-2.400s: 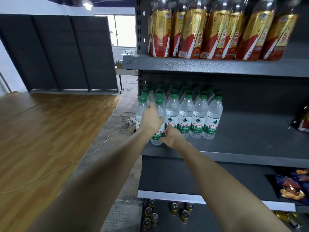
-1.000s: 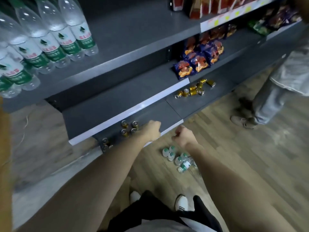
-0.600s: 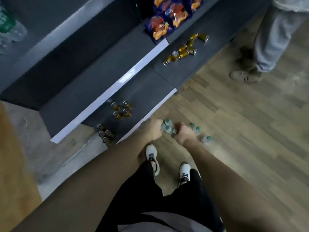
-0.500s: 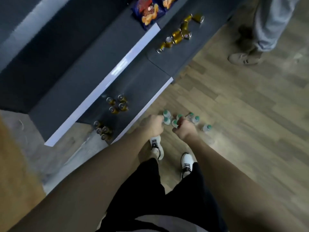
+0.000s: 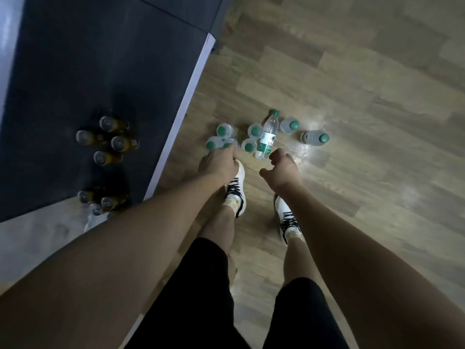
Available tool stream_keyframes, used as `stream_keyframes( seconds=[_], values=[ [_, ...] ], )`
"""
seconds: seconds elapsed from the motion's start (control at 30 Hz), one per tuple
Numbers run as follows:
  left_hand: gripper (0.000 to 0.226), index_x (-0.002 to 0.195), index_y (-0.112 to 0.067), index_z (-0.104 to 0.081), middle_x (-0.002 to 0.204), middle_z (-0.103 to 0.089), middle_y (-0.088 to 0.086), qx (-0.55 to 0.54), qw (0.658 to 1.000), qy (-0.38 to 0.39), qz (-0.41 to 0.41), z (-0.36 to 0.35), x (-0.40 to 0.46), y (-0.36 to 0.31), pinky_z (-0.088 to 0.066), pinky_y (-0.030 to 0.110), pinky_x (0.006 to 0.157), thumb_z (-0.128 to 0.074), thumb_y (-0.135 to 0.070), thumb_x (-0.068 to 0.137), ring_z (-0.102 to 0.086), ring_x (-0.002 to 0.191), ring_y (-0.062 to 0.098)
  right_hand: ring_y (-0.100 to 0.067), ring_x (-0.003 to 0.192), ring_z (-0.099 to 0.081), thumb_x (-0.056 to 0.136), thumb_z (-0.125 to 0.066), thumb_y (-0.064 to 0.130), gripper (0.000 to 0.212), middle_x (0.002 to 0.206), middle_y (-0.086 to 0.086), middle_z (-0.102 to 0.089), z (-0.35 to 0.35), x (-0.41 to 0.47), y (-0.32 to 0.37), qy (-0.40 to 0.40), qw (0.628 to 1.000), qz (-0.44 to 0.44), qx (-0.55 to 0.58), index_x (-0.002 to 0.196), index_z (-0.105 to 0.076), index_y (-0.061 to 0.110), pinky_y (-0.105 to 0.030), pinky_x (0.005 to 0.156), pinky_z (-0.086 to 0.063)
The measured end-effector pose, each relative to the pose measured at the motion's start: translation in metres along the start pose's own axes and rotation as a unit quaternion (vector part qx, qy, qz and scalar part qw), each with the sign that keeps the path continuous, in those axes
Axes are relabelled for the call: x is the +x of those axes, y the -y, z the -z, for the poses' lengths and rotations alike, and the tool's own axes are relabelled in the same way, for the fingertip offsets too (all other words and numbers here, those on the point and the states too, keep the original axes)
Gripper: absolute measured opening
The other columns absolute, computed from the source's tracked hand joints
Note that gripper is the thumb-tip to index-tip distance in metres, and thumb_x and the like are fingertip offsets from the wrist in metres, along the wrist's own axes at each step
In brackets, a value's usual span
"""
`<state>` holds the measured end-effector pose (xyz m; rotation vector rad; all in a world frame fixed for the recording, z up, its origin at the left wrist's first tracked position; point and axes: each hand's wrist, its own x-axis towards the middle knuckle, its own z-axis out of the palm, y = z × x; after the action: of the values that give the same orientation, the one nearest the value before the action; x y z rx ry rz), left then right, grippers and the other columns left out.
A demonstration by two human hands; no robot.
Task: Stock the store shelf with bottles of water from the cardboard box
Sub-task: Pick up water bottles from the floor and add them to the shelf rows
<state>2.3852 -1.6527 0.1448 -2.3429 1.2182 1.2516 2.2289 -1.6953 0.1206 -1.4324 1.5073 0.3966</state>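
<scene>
Several water bottles [image 5: 254, 137] are standing and lying in a loose cluster on the wooden floor [image 5: 352, 122], just ahead of the person's white shoes [image 5: 235, 190], and no cardboard box is showing anywhere in the view. Running along the left, the dark bottom shelf [image 5: 100, 59] is carrying two small groups of amber drink bottles [image 5: 108, 139], well apart from the water. Judging by the pose, the person is bending down in the pickup step, gathering more bottles to carry up to the shelf. The left hand [image 5: 217, 163] is reaching onto the leftmost green caps [image 5: 219, 141], fingers curled over them, though whether it is actually gripping one cannot be told from above. The right hand [image 5: 281, 166] is hanging just beside the foot of one tilted bottle [image 5: 267, 137], fingers loosely curled and holding nothing. The next move is likely calling for each hand to close around a bottle neck and lift straight up. The bottles are crowding each other closely, so a careless grab is risking knocking neighbours over; one bottle [image 5: 314, 138] at the right, apart from the rest, is already leaning toward its side.
</scene>
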Motion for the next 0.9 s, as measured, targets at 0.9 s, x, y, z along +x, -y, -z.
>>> stream_keyframes(
  seconds=[0.9],
  values=[
    [0.042, 0.131, -0.017, -0.044, 0.137, -0.040, 0.008, 0.133, 0.986, 0.028, -0.094, -0.129, 0.201, 0.083, -0.047, 0.046, 0.093, -0.054, -0.014, 0.090, -0.044, 0.120, 0.030, -0.034, 0.107, -0.059, 0.084, -0.075, 0.039, 0.064, 0.121, -0.018, -0.059, -0.145, 0.228, -0.051, 0.090, 0.993, 0.070, -0.037, 0.133, -0.039, 0.019, -0.038, 0.082, -0.048]
  ],
)
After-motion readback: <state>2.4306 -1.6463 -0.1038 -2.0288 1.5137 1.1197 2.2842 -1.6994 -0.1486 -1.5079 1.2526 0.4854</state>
